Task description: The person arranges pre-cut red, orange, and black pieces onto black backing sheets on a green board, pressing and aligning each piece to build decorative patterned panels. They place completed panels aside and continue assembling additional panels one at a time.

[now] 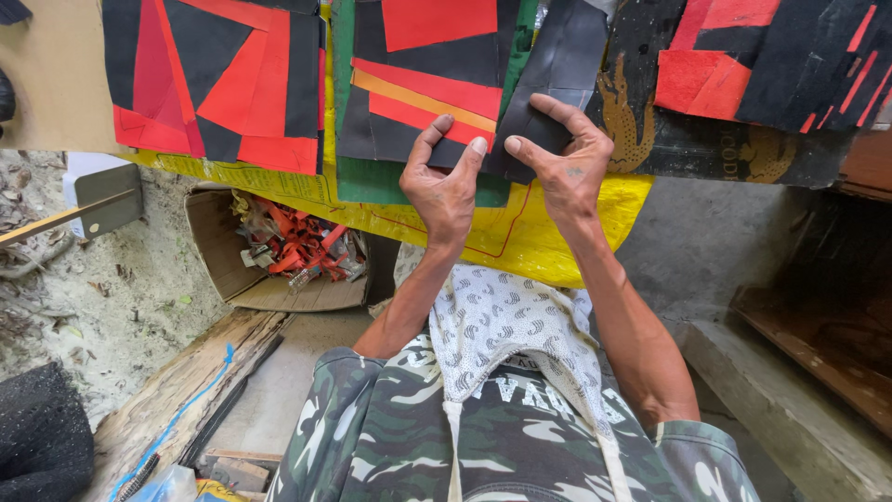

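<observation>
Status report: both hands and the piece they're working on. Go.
Left hand and right hand both pinching the black sheet. Sheet lies over the black-and-red patchwork panel. Nothing in the way.

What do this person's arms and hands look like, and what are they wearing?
Both hands, the left hand and the right hand, are bare: no gloves or rings show. The right one bears a small dark mark on its back. The forearms are bare too. A green, white and grey camouflage-patterned garment covers the upper arms, under a white patterned cloth.

Matt black sheet piece (544,116) looks leathery; patchwork panel (423,79) matt black-red; yellow plastic sheet (520,237) glossy; cardboard box (218,246) dull; wood plank (177,400) rough.
</observation>
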Action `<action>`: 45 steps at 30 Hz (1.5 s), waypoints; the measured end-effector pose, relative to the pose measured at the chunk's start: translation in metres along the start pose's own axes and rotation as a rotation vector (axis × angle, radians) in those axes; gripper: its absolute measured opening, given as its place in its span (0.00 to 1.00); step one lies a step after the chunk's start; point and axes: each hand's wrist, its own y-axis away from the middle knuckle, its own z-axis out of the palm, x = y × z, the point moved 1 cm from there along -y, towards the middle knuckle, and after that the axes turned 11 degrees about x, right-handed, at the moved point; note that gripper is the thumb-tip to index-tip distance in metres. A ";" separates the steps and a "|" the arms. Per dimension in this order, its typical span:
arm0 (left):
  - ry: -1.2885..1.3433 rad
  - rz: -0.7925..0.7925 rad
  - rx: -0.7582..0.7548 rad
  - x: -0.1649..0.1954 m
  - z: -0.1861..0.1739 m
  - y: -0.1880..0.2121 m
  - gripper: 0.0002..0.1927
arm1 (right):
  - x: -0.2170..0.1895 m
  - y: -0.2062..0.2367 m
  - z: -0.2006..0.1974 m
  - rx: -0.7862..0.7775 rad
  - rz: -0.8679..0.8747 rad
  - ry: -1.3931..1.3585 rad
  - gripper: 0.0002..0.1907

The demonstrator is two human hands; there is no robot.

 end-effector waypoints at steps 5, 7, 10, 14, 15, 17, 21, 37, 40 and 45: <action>-0.034 0.039 -0.035 0.002 -0.001 0.000 0.21 | -0.001 0.000 0.000 -0.009 -0.013 0.030 0.28; -0.087 0.038 -0.047 0.002 -0.002 0.000 0.21 | -0.001 0.000 0.000 -0.013 -0.026 0.052 0.28; -0.145 0.050 -0.039 0.002 -0.002 0.000 0.21 | -0.002 0.000 0.000 -0.018 -0.048 0.082 0.27; -0.123 0.104 -0.030 -0.001 0.001 -0.001 0.21 | -0.003 0.000 0.000 -0.024 -0.056 0.098 0.26; -0.125 0.112 -0.021 -0.002 0.001 0.000 0.20 | -0.004 0.000 0.001 -0.026 -0.054 0.091 0.25; -0.151 0.157 -0.021 -0.003 0.001 0.001 0.19 | -0.005 0.000 0.002 -0.029 -0.047 0.101 0.25; -0.184 0.160 -0.023 -0.003 0.000 0.002 0.19 | -0.009 -0.001 0.003 -0.029 -0.033 0.144 0.25; -0.255 0.178 0.042 -0.001 0.014 -0.003 0.17 | -0.001 -0.018 -0.005 -0.057 -0.044 0.075 0.23; -0.256 0.173 0.041 -0.002 0.013 -0.005 0.17 | -0.001 -0.018 -0.003 -0.042 -0.033 0.063 0.23; -0.234 0.163 0.031 -0.001 0.011 -0.004 0.17 | -0.001 -0.015 -0.002 -0.033 -0.037 0.056 0.22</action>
